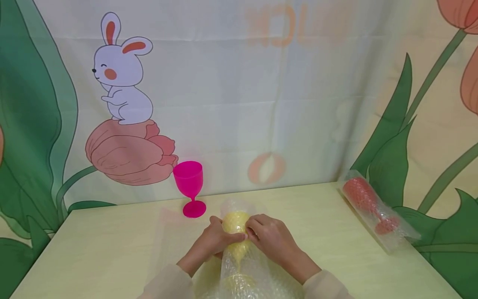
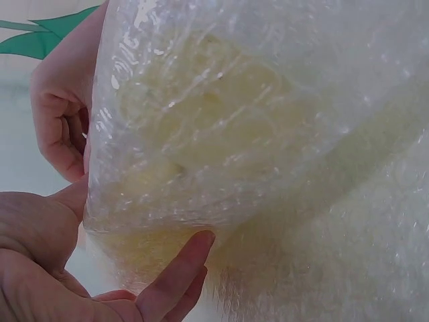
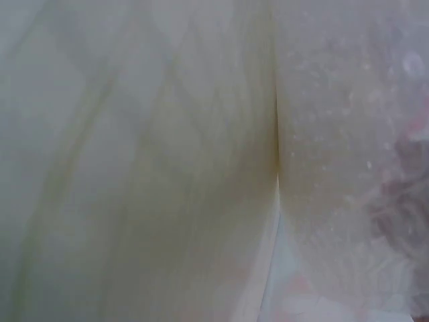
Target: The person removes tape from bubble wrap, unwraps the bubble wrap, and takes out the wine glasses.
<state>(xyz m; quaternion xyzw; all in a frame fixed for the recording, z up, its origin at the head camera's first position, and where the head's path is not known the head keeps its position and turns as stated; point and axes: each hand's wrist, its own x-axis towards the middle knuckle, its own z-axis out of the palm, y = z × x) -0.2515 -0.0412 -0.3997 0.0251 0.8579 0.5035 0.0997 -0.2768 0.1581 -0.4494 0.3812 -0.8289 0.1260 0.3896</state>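
A yellow goblet [image 1: 237,220] lies wrapped in clear bubble wrap [image 1: 261,276] near the front of the table, its bowl pointing away from me. My left hand [image 1: 216,238] grips the wrapped bowl from the left, thumb across the top. On the other side my right hand [image 1: 272,236] pinches the wrap beside the bowl with curled fingers. In the left wrist view the left fingers [image 2: 177,278] press on the wrap, and the right hand [image 2: 64,114] shows behind its edge. Bubble wrap [image 3: 342,147] shows on the right of the right wrist view.
An unwrapped bright pink goblet [image 1: 188,180] stands upright at the back, left of my hands. A red goblet [image 1: 361,195] in bubble wrap lies at the table's right edge. Behind the pale yellow table [image 1: 306,207] hangs a printed cloth [image 1: 224,104] with a rabbit and tulips.
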